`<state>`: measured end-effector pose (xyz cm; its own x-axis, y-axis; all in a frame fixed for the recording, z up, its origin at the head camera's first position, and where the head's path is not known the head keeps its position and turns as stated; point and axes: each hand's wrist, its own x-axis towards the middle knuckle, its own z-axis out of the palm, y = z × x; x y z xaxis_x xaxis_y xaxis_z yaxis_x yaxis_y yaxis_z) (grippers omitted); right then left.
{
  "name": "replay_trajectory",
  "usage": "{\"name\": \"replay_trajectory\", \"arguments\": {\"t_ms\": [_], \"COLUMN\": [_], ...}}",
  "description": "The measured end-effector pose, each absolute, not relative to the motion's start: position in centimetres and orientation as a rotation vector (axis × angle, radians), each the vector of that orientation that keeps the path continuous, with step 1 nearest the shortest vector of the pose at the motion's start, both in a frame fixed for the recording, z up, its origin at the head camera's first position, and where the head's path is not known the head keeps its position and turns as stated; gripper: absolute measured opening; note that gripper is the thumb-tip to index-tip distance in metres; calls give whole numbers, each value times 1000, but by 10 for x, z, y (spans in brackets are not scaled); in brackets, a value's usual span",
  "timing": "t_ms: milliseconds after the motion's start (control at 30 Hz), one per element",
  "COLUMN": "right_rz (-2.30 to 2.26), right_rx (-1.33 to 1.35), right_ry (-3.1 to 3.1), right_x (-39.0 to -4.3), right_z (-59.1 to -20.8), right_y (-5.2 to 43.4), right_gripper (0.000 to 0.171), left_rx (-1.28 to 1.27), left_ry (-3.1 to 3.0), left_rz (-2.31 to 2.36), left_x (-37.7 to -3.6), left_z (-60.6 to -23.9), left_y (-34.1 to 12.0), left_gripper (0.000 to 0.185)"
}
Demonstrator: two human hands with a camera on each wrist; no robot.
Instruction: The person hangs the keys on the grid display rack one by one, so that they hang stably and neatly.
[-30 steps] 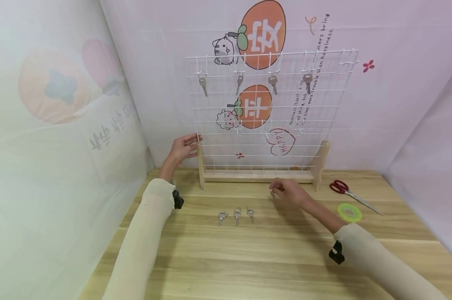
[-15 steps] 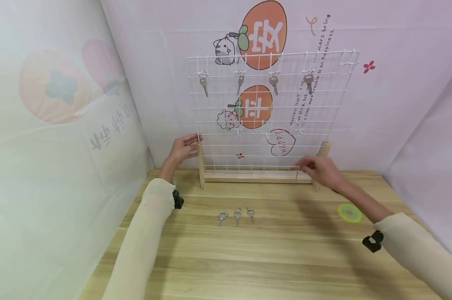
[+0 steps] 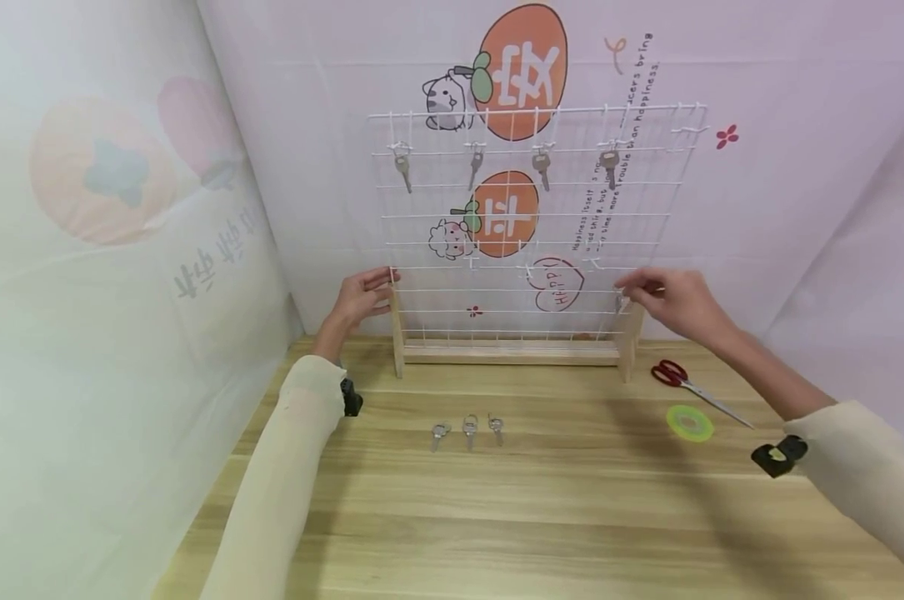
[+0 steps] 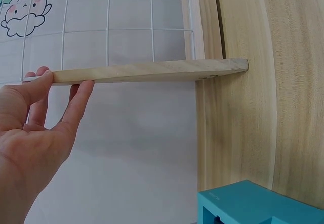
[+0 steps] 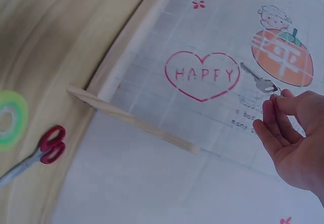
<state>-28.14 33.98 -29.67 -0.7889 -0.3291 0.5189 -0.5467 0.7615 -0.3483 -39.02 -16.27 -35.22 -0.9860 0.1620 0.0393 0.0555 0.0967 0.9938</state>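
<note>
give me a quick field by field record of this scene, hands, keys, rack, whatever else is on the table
left hand: left hand rests on the top of the left wooden post of the wire rack, fingers fairly straight
right hand: right hand pinches a key by its ring, held up by the rack's right side
hung keys: four keys hang along the rack's upper row
loose keys: three keys lie in a row on the wooden table
other items: red scissors and a green tape roll lie at the right
</note>
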Motion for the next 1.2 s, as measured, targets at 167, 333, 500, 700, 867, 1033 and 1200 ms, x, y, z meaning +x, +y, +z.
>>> {"name": "replay_trajectory", "arguments": {"t_ms": [167, 333, 500, 700, 867, 1033, 1200], "right_rz": [661, 674, 692, 767, 860, 953, 952], "right_rx": [587, 519, 424, 278, 252, 233, 179], "right_ry": [-2476, -2387, -2284, -2226, -2154, -2122, -2141], "right_x": [-280, -283, -288, -294, -298, -301, -303], "right_z": [-273, -241, -208, -181, -163, -151, -146], "right_y": [348, 359, 366, 374, 376, 375, 375], "right_gripper": [16, 17, 20, 26, 28, 28, 29], "left_rx": [223, 224, 213, 206, 200, 194, 193], "left_ry": [2295, 2320, 2327, 2309, 2275, 2265, 2302], "left_rz": [2024, 2015, 2015, 2016, 2023, 2028, 2014], "left_x": [-390, -390, -391, -392, -392, -392, -391], "left_z": [-352, -352, -352, -352, -352, -352, -352], "left_y": [-163, -162, -161, -162, -164, -164, -162], "left_gripper": [51, 51, 52, 52, 53, 53, 51]}}
